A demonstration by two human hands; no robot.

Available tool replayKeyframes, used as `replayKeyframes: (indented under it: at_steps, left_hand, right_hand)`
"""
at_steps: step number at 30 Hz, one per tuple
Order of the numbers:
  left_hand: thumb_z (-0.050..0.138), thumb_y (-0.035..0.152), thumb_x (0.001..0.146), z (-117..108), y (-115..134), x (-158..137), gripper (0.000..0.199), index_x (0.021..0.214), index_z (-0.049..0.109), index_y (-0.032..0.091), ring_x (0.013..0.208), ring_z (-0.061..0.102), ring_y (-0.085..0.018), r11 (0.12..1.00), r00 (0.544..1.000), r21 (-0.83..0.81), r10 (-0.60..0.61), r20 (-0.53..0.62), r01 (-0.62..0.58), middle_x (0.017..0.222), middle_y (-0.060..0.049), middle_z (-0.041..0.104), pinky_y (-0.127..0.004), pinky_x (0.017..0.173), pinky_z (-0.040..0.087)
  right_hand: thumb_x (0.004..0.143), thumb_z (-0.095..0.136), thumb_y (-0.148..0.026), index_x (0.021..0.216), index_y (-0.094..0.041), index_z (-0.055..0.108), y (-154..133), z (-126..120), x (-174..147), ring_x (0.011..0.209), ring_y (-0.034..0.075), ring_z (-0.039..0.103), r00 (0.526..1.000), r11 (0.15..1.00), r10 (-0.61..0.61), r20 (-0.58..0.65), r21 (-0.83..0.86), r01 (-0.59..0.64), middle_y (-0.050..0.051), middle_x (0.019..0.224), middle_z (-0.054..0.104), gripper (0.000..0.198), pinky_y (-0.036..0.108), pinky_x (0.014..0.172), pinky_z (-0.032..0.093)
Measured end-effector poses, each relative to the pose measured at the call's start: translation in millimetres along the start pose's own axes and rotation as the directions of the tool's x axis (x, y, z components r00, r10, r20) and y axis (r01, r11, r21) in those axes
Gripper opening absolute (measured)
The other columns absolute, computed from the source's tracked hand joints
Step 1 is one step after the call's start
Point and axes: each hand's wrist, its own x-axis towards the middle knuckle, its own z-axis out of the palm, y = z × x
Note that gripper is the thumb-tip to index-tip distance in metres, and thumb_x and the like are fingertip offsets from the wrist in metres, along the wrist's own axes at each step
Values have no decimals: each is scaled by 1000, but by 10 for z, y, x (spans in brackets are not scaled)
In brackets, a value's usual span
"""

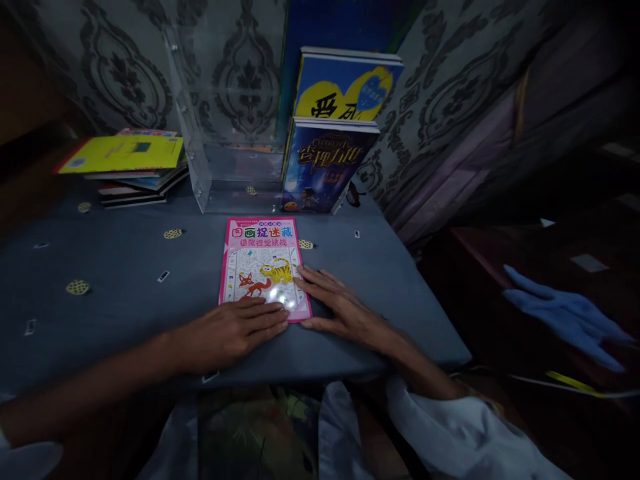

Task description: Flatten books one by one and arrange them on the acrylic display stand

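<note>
A pink-bordered picture book lies flat on the table, its cover showing a red fox and a yellow striped cat. My left hand rests across the cover's lower left part with the fingers stretched out, hiding that corner. At the book's right edge is my right hand, fingers extended, its fingertips touching the edge and the thumb near the lower right corner. Neither hand is wrapped round anything.
Behind the book stands a clear acrylic rack with upright books at its right side. A stack of books lies at the back left. The patterned grey-blue tablecloth ends at the right, beyond which lies a blue glove.
</note>
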Motion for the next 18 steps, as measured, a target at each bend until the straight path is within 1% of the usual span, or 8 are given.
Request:
replayKeyframes:
  at_steps: [2,5,9,11,14,16,18]
  left_hand:
    - [42,4,95,-24,28,-138,65,156,27,17,147,36,-23,999,1000,35,-29,3,29,157,-11,40,-42,122,31]
    - [44,2,93,-63,65,-373,68,157,25,16,147,35,-22,996,997,54,-75,-23,76,156,-12,42,-39,122,32]
    - [47,4,92,-106,106,-656,74,159,21,20,145,38,-22,988,987,44,-147,-58,149,156,-11,41,-38,120,35]
    - [46,4,92,-107,121,-746,74,159,21,22,146,37,-22,981,980,39,-187,-63,190,156,-9,42,-37,119,36]
    - [45,3,90,-72,133,-803,74,159,23,23,146,37,-22,974,972,27,-223,-78,225,156,-7,43,-37,118,37]
    - [45,3,89,-35,130,-804,74,158,25,22,146,38,-22,974,969,22,-222,-106,226,155,-7,44,-37,117,39]
    - [45,3,89,-2,122,-793,73,157,28,21,145,39,-22,975,968,22,-214,-129,219,154,-7,46,-38,117,39]
  right_hand:
    - [92,64,-51,155,-30,29,-1,2,1,150,25,29,1000,1000,-9,-2,1,9,10,162,31,76,55,122,27]
    - [92,63,-51,156,-29,29,12,6,-3,150,26,29,1000,1000,-20,5,-4,20,11,162,31,75,56,121,27]
    - [93,63,-48,156,-30,28,46,-13,-25,149,26,31,1000,999,-22,5,-41,22,10,163,30,74,55,121,28]
    - [93,63,-48,155,-30,31,15,-40,-5,149,28,31,999,997,-32,-1,-73,32,11,161,34,72,58,121,28]
    - [94,61,-49,152,-28,40,-189,-66,138,149,28,32,997,994,-80,17,-78,81,11,158,41,65,60,121,26]
    - [98,55,-47,150,-24,43,-419,-42,316,149,25,32,987,989,-140,84,-29,143,11,157,42,59,55,123,25]
    - [100,51,-46,149,-18,45,-651,18,534,148,21,33,961,974,-226,160,30,224,12,154,46,56,48,125,24]
